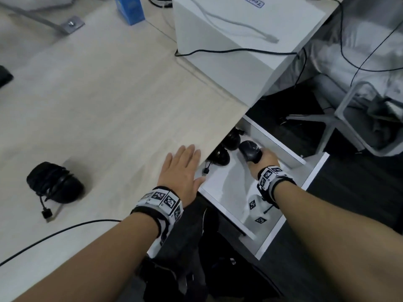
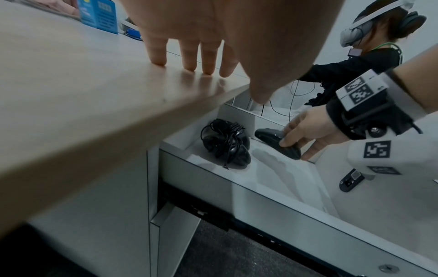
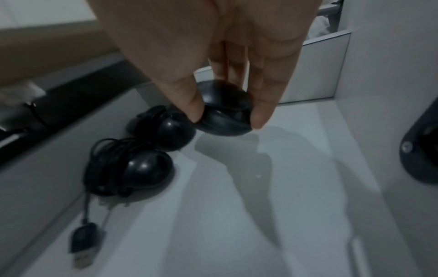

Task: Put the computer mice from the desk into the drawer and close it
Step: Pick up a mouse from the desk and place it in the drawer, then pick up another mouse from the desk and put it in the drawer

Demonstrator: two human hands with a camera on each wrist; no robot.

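Head view: right hand (image 1: 267, 161) pinches a black mouse (image 1: 250, 151) over the open drawer (image 1: 292, 203).
Left hand (image 1: 182, 168) lies flat, fingers straight, on the desk (image 1: 98, 105); another mouse (image 1: 54, 182) at nine o'clock.

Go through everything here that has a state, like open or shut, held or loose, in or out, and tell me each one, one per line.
drawer: pulled open
left hand: open, flat on the desk
right hand: grips a mouse inside the drawer
held mouse: pinched between thumb and fingers, low over the drawer floor
two wired mice: lying in the drawer, cables wrapped round them
mouse on desk: still out, cable wrapped round it
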